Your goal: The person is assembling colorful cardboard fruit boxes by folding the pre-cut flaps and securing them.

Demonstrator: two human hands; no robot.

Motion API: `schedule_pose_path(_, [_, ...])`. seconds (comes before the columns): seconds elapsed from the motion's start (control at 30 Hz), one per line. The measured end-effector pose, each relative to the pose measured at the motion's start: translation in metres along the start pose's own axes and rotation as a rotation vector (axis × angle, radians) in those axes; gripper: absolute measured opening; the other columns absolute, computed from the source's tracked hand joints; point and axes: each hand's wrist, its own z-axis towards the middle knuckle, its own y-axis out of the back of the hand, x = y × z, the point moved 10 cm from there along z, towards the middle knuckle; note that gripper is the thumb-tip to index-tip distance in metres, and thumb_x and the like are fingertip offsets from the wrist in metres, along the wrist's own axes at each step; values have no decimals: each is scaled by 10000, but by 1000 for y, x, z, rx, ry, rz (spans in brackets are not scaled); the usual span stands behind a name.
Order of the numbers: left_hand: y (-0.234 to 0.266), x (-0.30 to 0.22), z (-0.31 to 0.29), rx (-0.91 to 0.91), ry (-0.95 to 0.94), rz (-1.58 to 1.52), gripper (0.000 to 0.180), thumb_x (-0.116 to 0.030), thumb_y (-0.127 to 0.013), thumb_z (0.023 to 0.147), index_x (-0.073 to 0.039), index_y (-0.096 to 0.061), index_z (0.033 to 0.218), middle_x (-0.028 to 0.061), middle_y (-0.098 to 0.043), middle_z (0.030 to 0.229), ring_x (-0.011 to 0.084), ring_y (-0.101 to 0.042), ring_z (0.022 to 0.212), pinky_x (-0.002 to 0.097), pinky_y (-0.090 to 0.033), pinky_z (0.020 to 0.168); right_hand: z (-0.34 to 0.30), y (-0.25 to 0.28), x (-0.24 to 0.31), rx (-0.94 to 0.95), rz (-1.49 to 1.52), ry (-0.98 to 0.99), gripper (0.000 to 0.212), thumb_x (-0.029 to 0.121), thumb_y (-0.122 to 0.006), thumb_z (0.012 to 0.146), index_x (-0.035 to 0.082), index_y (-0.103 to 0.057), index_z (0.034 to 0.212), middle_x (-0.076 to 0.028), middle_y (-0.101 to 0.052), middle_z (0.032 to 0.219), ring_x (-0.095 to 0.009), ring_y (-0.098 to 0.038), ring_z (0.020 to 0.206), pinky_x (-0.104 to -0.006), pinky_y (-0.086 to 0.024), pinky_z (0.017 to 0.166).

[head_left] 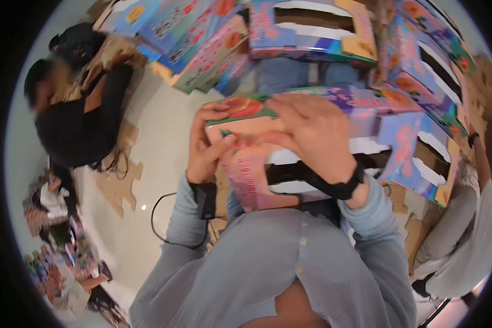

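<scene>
A printed cardboard box (241, 183) in pink, peach and green lies in front of my body, with a long cut-out window in the side facing up. My left hand (205, 145) is closed on its left end, fingers over the far edge and thumb on the peach flap. Slightly blurred, my right hand (317, 134) reaches across the box from the right. Its fingers bend over the far edge and its thumb presses toward the flap near my left thumb. The right hand and its wrist strap hide part of the window.
More printed boxes stand beyond and to the right, including a blue windowed box (402, 145) and a far box (311, 46). At left a person in black (85, 120) sits by flat cardboard pieces (117, 183). Another person in grey (459, 235) is at right. A black cable (154, 210) loops beside my left arm.
</scene>
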Motion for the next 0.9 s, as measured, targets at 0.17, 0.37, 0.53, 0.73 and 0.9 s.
schedule_pose_path(0.17, [-3,-6,20,66,-28,-56,442,-141,-742,780,-34,-563,1170,130,-537,1263,266,-522,1227,397,-389,1083,-3,-2,-8,23,76,47,596,338,-768,794,45,-580,1279,-133,-603,1317,-319,-554,1245,-484,-410,1077])
schedule_pose_path(0.37, [38,86,48,43,373,-217,250,-197,-597,972,-16,-525,1128,55,-566,921,195,-567,1018,353,-411,1002,-62,75,-84,-117,-169,-253,662,258,-751,842,43,-489,1411,-210,-471,1451,-399,-432,1355,-476,-333,1140])
schedule_pose_path(0.53, [35,128,58,187,457,-310,171,-223,-574,994,-54,-551,989,47,-568,981,201,-545,1085,345,-380,1039,-183,52,-207,-79,393,-845,604,312,-568,1006,18,-385,1501,-166,-414,1527,-279,-370,1427,-369,-296,1159])
schedule_pose_path(0.73, [40,140,36,-85,552,-183,479,-287,-647,971,-62,-427,1332,64,-533,1299,181,-541,1199,338,-454,1011,-208,28,-214,24,731,-954,599,340,-444,1057,52,-289,1559,-95,-323,1592,-212,-303,1459,-333,-231,1183])
schedule_pose_path(0.9, [21,124,15,-123,575,-201,604,-230,-659,964,-46,-330,1437,85,-510,1336,180,-527,1234,328,-460,1007,-220,1,-230,-51,1127,-1024,596,301,-454,1055,62,-268,1568,-79,-290,1607,-199,-259,1477,-327,-201,1192])
